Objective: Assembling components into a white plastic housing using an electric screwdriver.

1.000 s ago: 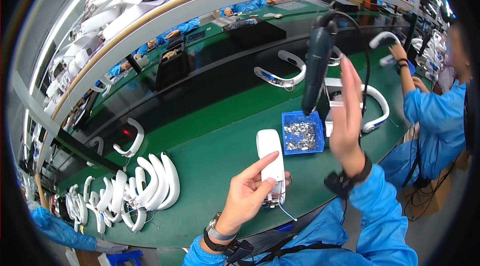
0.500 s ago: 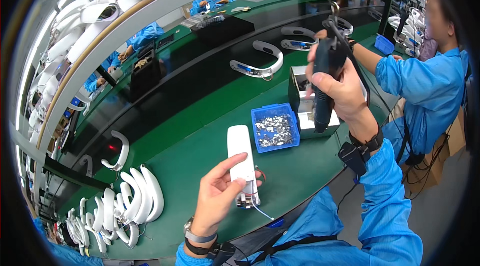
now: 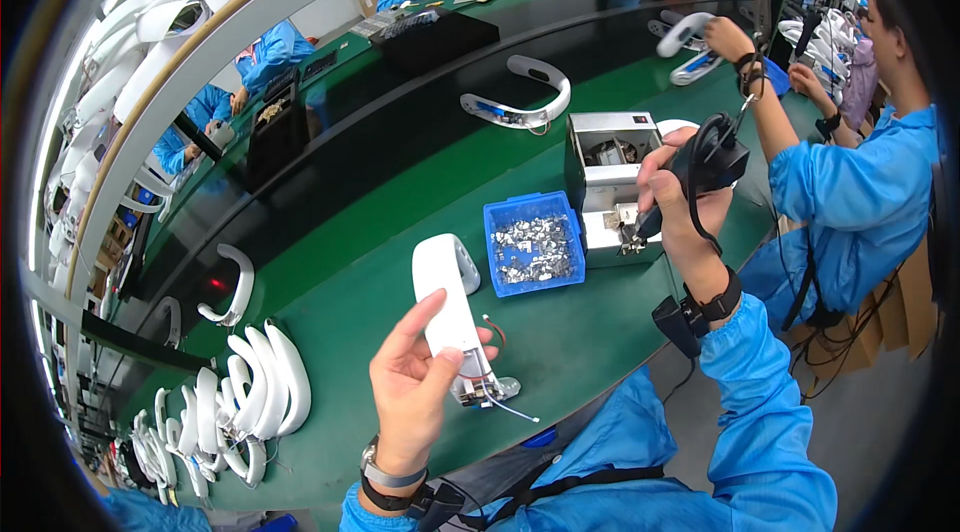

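A white curved neckband-shaped housing (image 3: 440,317) is in the grip of my left hand (image 3: 408,382), the thumb on its flat face. At its near end, bare metal parts and thin red and white wires hang out. My right hand (image 3: 695,227) is closed round a black electric screwdriver (image 3: 712,154) hanging from a hook and cord. The tool points down-left, its tip at the front of a grey metal screw feeder box (image 3: 580,162); whether it touches a screw cannot be made out. Between the hands stands a blue bin (image 3: 540,286) of small metal parts.
White curved housings (image 3: 270,382) are heaped at the left. Another white neckband (image 3: 525,119) lies on the dark conveyor (image 3: 380,122). A co-worker in a blue sleeve (image 3: 840,172) works close on my right. A shelf rail (image 3: 250,32) crosses overhead at the left.
My right hand has lowered the screwdriver from mid-air to the screw feeder. The housing in my left hand has turned, showing its curved far end. The co-worker's hand now holds a white part over the conveyor.
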`<state>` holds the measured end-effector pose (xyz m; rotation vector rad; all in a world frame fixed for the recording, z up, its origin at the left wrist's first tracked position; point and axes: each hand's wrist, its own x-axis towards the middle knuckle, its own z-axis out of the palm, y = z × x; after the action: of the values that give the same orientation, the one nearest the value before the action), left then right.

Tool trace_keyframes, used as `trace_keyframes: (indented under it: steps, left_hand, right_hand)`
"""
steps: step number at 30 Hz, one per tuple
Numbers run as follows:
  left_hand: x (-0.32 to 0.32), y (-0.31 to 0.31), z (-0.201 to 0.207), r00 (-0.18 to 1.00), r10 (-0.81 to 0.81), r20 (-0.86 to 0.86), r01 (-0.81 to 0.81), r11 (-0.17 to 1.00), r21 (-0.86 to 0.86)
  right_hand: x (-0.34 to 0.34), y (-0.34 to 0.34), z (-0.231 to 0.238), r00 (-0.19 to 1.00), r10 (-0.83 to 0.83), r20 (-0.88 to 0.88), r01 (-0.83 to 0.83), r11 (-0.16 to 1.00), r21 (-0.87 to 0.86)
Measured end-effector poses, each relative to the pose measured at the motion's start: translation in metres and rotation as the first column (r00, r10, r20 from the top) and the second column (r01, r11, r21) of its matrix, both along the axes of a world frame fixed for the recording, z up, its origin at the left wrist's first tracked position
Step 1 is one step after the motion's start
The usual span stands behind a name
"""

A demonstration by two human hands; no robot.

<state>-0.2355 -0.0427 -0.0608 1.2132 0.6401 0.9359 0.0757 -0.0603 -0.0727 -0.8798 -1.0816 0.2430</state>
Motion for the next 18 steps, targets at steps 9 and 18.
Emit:
trace_keyframes:
  steps: [9, 18]
  left_hand:
    - [0.003, 0.001, -0.003, 0.998, -0.046, -0.049, 0.047, 0.999, 0.019]
    - [0.002, 0.006, -0.003, 0.993, -0.12, 0.012, 0.12, 0.993, 0.01]
  right_hand:
    - [0.003, 0.009, -0.009, 0.999, -0.029, -0.028, 0.028, 0.999, -0.023]
    - [-0.006, 0.01, 0.011, 0.99, 0.048, -0.131, -0.067, 0.987, -0.145]
